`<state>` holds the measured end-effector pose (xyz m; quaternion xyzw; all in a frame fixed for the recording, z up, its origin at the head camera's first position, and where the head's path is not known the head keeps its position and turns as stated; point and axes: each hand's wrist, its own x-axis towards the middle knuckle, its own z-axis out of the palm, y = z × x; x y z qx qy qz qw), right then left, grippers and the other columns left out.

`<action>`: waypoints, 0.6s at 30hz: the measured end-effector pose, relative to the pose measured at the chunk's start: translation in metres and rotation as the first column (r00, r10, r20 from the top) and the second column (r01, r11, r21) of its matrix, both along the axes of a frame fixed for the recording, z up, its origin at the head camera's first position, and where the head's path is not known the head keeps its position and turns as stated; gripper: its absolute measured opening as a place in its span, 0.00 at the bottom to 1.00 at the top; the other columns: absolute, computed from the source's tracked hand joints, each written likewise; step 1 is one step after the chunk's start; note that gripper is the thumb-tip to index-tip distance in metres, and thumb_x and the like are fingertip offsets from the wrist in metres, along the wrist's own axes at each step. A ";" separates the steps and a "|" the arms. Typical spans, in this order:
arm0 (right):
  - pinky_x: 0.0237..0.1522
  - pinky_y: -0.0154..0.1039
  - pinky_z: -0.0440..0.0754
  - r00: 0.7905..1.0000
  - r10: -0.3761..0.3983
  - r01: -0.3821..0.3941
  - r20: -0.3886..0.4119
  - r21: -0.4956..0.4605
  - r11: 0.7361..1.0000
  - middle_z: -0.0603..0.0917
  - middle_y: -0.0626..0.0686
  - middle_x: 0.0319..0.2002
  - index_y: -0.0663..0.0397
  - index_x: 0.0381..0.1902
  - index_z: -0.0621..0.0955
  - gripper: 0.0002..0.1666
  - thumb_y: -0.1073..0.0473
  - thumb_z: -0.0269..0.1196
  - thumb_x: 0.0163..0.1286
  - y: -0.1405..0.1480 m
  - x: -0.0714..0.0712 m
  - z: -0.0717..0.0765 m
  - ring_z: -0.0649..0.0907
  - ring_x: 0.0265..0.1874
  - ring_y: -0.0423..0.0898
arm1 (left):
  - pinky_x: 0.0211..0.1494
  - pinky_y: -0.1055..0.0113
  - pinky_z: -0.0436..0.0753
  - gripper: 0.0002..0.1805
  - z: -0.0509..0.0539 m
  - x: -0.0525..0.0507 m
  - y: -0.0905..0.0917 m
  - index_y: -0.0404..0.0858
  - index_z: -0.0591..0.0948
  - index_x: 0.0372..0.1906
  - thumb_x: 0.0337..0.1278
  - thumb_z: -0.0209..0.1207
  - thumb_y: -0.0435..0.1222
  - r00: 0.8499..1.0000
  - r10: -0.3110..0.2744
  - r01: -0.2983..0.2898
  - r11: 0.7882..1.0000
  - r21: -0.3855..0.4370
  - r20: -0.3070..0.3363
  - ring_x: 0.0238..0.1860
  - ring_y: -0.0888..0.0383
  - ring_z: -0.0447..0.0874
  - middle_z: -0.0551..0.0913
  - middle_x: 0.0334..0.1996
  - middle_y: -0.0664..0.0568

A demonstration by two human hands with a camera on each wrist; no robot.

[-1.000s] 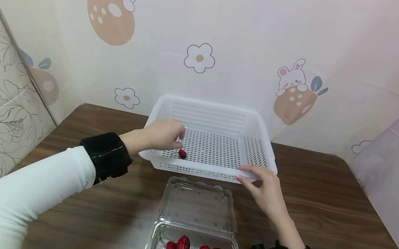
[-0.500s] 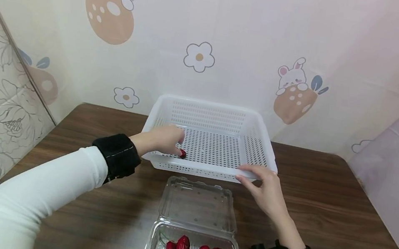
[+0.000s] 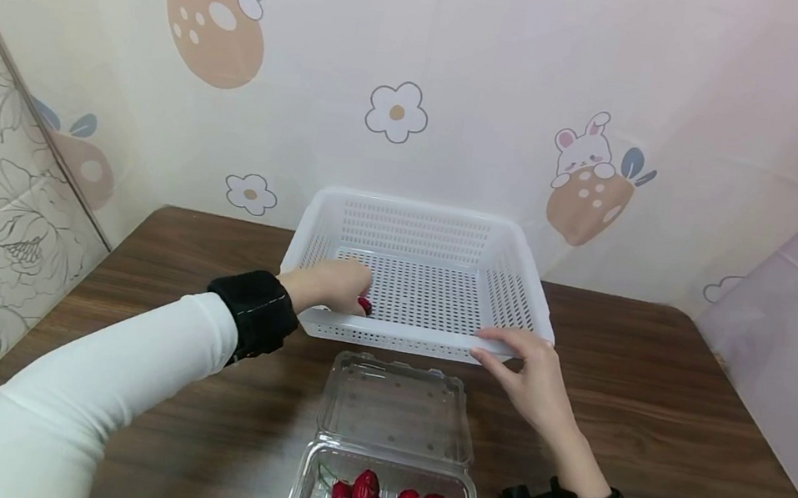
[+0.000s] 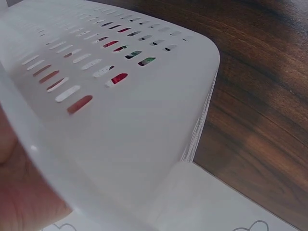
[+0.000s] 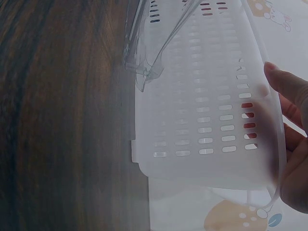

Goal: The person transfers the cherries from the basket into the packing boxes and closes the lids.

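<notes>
A white perforated plastic basket (image 3: 425, 338) stands at the back of the table. My left hand (image 3: 334, 284) reaches over its front left rim with bent fingers, at a dark red cherry (image 3: 364, 306) just inside the front wall. The fingertips are hidden, so their hold on the cherry cannot be made out. In the left wrist view, part of the left hand (image 4: 24, 187) shows behind the rim, and red and green show through the slots. My right hand (image 3: 522, 370) pinches the basket's front right rim; the right wrist view shows that hand (image 5: 294, 130) at the rim.
In front of the basket lies a clear plastic clamshell box (image 3: 295, 492), its lid (image 3: 399, 409) folded back toward the basket. Several cherries (image 3: 367, 493) with green stems lie in it. Patterned sheeting rises behind and beside the dark wooden table (image 3: 209, 426).
My left hand has moved right and lower into the basket, covering more of the cherry. The cherry and my right hand on the rim have hardly moved.
</notes>
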<state>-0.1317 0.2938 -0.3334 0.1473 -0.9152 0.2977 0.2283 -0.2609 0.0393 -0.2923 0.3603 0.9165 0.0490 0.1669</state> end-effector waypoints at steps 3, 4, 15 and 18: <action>0.37 0.44 0.76 1.000 -0.002 0.002 0.005 0.000 1.000 0.82 0.50 0.37 0.54 0.37 0.82 0.14 0.61 0.68 0.50 0.000 0.000 0.000 0.79 0.38 0.44 | 0.18 0.72 0.59 0.12 -0.002 -0.003 0.002 0.38 0.72 0.17 0.50 0.59 0.35 1.000 -0.014 0.014 1.000 0.003 0.016 0.15 0.62 0.63 0.65 0.11 0.56; 0.37 0.44 0.76 1.000 -0.002 0.002 0.005 -0.001 1.000 0.82 0.50 0.37 0.54 0.37 0.82 0.14 0.61 0.68 0.50 0.000 0.000 0.000 0.79 0.38 0.44 | 0.18 0.72 0.59 0.11 -0.003 -0.003 0.003 0.38 0.73 0.17 0.50 0.58 0.35 1.000 -0.018 0.018 1.000 0.003 0.023 0.15 0.62 0.63 0.66 0.12 0.56; 0.36 0.43 0.76 1.000 0.006 -0.006 0.001 -0.005 1.000 0.82 0.49 0.37 0.54 0.37 0.82 0.14 0.61 0.68 0.51 0.000 0.000 0.000 0.79 0.39 0.44 | 0.28 0.70 0.71 0.05 -0.008 -0.004 0.011 0.34 0.80 0.30 0.52 0.58 0.34 0.992 0.021 -0.024 0.999 0.025 0.121 0.26 0.57 0.73 0.78 0.25 0.50; 0.36 0.43 0.76 1.000 0.006 -0.006 0.001 -0.005 1.000 0.82 0.49 0.37 0.54 0.37 0.82 0.13 0.61 0.68 0.51 0.000 0.000 0.000 0.79 0.39 0.44 | 0.28 0.69 0.73 0.05 -0.010 -0.004 0.013 0.34 0.79 0.31 0.53 0.57 0.33 0.989 0.042 -0.045 0.999 0.016 0.144 0.28 0.56 0.74 0.78 0.27 0.50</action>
